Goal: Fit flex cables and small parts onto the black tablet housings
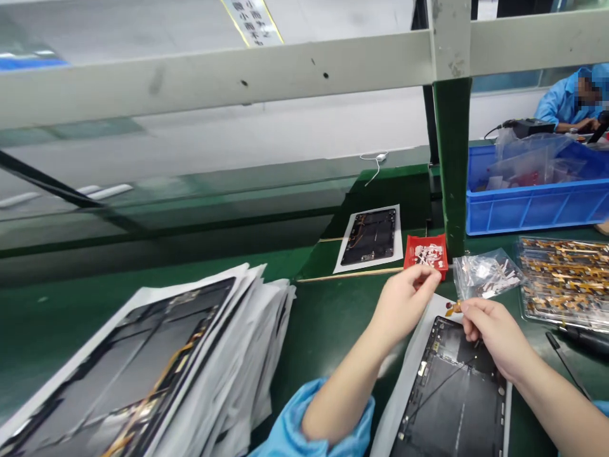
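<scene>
My left hand [404, 303] hovers beside a small red tray [425, 254] of white parts, its fingertips pinched together; what they hold is too small to name. My right hand [492, 333] pinches a small orange flex cable [453, 309] just above the top edge of an open tablet back [451, 393], which lies on a white sheet in front of me. A clear bag of small parts [485, 274] lies just beyond my right hand.
A stack of tablet backs on white sheets [143, 368] fills the left. Another tablet [371, 236] lies farther back. A clear tray of orange flex cables [566, 279] and a blue bin [537, 190] sit right. A green post [451, 165] rises behind the red tray. Another person works at far right.
</scene>
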A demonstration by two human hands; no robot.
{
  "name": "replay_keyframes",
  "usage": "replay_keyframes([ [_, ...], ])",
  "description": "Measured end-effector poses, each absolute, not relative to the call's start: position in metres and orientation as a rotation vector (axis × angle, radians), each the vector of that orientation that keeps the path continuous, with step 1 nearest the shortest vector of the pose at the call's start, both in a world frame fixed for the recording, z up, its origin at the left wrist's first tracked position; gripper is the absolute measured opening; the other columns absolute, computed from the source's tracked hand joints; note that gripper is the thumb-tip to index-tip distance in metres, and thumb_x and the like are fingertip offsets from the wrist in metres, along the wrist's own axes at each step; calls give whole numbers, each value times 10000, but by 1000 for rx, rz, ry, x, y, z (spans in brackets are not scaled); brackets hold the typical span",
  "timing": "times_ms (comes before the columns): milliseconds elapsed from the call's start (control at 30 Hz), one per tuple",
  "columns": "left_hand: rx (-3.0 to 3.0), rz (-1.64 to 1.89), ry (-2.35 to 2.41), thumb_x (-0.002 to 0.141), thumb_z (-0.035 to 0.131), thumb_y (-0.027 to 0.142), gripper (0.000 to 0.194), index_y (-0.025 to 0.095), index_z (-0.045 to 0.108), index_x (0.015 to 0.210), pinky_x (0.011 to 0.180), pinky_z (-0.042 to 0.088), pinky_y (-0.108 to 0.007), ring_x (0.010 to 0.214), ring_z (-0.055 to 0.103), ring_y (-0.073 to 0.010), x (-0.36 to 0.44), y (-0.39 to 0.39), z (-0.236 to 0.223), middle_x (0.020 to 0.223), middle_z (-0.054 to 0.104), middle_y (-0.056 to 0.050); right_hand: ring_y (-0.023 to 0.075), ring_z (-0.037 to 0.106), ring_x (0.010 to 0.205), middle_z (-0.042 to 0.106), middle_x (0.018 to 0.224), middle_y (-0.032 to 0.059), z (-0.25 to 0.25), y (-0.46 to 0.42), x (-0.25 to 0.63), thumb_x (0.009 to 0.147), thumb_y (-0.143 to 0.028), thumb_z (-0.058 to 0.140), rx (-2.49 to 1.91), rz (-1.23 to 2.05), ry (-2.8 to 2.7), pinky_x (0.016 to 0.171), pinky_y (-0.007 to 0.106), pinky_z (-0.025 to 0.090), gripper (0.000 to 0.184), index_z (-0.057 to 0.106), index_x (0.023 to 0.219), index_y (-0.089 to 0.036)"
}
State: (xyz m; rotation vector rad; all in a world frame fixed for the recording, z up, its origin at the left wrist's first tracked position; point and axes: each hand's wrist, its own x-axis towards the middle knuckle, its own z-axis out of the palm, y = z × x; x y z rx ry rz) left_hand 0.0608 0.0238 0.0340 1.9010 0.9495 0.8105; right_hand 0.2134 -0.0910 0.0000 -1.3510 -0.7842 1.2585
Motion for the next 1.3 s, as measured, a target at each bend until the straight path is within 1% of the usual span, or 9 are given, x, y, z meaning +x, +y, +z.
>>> replay_keyframes([
  [100, 1608, 671, 834, 896, 665, 440, 372, 164, 635, 1144, 767, 580, -345, 887, 721, -218, 61, -4, 16, 963, 759, -90, 117, 462, 543, 554, 583, -28, 1, -91, 214, 804, -547, 665, -1348, 1232, -770, 574, 264, 361, 386, 584, 670, -194],
  [233, 1298, 587, 740, 812, 768, 448, 500, 138, 601, 1167, 670, 570, -284, 782, 717, -182, 64, -16, 2, 937, 746, -94, 118, 468, 544, 551, 576, -26, 4, -91, 214, 786, -575, 691, -1346, 1248, -804, 568, 266, 366, 419, 589, 654, -190],
  [500, 999, 690, 734, 702, 885, 317, 428, 138, 644, 1007, 605, 523, -213, 639, 639, -100, 56, -6, 14, 782, 684, -17, 157, 579, 632, 688, 696, 32, 14, -95, 220, 808, -608, 669, -1339, 1367, -878, 648, 299, 436, 448, 725, 853, -166],
  [633, 931, 722, 743, 707, 868, 270, 357, 142, 656, 965, 583, 513, -205, 583, 608, -83, 54, -5, 18, 722, 669, 3, 173, 607, 696, 715, 723, 49, 19, -98, 221, 785, -503, 725, -1329, 1445, -948, 718, 319, 468, 337, 749, 753, -169],
  [767, 892, 739, 769, 785, 796, 267, 334, 151, 652, 1063, 648, 555, -238, 715, 679, -127, 56, -6, 18, 880, 726, -59, 178, 620, 681, 727, 715, 46, 18, -99, 219, 761, -448, 757, -1335, 1447, -962, 704, 324, 485, 272, 759, 760, -176],
  [867, 1058, 824, 858, 839, 729, 269, 348, 178, 641, 1163, 720, 576, -274, 893, 704, -174, 56, -9, 17, 1109, 721, -100, 180, 640, 683, 735, 735, 48, 16, -98, 220, 770, -456, 759, -1344, 1388, -941, 712, 329, 503, 284, 756, 806, -174],
  [1000, 1631, 934, 913, 897, 645, 272, 116, 184, 711, 935, 751, 557, -287, 863, 685, -180, 55, -18, 21, 955, 724, -61, 191, 667, 729, 754, 806, 64, 13, -96, 221, 791, -497, 750, -1346, 1288, -916, 759, 345, 527, 342, 763, 902, -175],
  [1067, 1819, 953, 860, 910, 625, 253, 126, 195, 719, 847, 763, 552, -281, 867, 683, -178, 56, -24, 24, 920, 720, -50, 203, 677, 781, 756, 837, 64, 12, -95, 220, 801, -505, 738, -1336, 1241, -922, 797, 349, 529, 348, 769, 927, -182],
  [1300, 1987, 1025, 837, 882, 669, 276, 102, 229, 748, 927, 727, 590, -278, 925, 715, -210, 62, -27, 12, 1018, 744, -68, 192, 625, 775, 719, 817, 20, 12, -90, 212, 846, -348, 649, -1350, 1065, -1056, 743, 294, 486, 186, 767, 823, -206],
])
